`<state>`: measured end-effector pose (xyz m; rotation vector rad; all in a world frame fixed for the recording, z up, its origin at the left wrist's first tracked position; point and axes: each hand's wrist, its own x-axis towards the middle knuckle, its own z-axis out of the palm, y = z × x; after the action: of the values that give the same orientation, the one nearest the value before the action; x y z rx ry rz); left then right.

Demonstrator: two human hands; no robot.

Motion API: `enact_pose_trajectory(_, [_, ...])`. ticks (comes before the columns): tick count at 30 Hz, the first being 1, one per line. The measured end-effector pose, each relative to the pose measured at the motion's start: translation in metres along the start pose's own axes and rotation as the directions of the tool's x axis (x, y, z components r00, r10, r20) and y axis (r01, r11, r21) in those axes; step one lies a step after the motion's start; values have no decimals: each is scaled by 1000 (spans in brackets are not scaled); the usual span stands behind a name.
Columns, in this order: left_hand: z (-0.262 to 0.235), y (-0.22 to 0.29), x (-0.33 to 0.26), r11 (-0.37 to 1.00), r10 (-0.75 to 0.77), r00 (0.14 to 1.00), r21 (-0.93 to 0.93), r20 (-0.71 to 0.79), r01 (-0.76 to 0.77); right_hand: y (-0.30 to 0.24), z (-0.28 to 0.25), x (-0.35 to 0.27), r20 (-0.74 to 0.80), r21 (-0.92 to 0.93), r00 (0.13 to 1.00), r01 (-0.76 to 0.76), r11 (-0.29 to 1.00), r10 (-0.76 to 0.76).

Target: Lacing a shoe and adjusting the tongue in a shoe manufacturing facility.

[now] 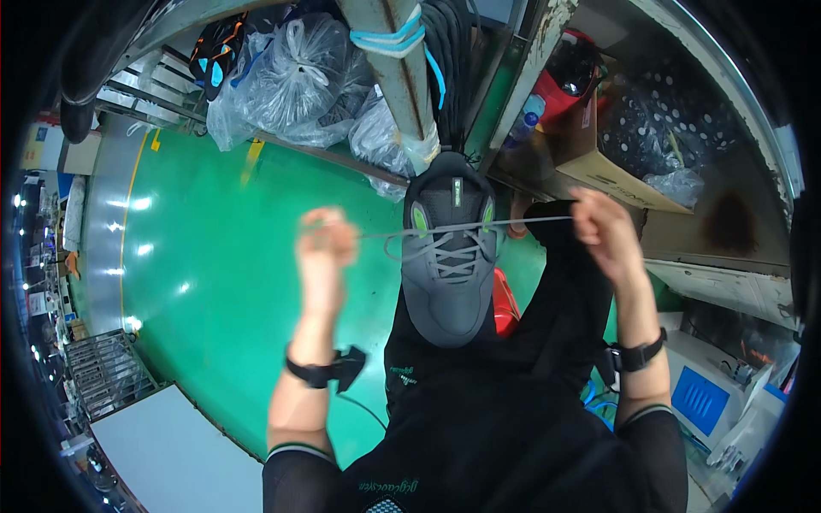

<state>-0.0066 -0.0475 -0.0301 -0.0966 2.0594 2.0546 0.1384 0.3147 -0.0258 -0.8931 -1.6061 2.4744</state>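
Head view. I see a grey sneaker [449, 256] with green eyelet tabs resting toe-down on the person's black-clad knee, at the centre of the picture. A grey shoelace [479, 226] runs taut across its upper eyelets, pulled out to both sides. The left hand [325, 248] is clenched on the left end of the lace; motion blur hides its fingers. The right hand [603, 229] pinches the right end, fist closed around it. Each wrist carries a black strap.

Packages and marks: clear plastic bags [295, 81], bulging and knotted, sit on a low rack above the green floor [214, 282]. An open brown cardboard box [590, 158] lies at upper right, with a dark dotted bag beside it. A grey post [393, 77] wrapped in light blue bands stands behind the sneaker. A yellow line edges the floor at left. A white machine with a blue panel [701, 398] occupies lower right.

The red object under the sneaker is mostly hidden; I cannot tell what it is. The fisheye rim cuts off the far shelves.
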Motion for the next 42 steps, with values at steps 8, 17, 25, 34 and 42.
enact_pose_trajectory(8, [10,-25,32,306,594,739,760,319,-574,50,69,10,86,-563,971,232,793,-223])
enact_pose_trajectory(17, [57,-11,2,903,161,969,367,190,-222,50,81,16,141,-776,949,282,564,-281])
enact_pose_trajectory(25, [46,16,-5,183,489,756,795,436,-578,10,93,44,790,-605,587,700,-380,-176])
enact_pose_trajectory(34, [68,26,1,15,368,711,761,599,-649,-20,103,99,947,-237,265,957,-166,179])
enact_pose_trajectory(42, [72,48,62,219,184,412,372,892,-902,-21,115,108,490,-865,598,422,270,634])
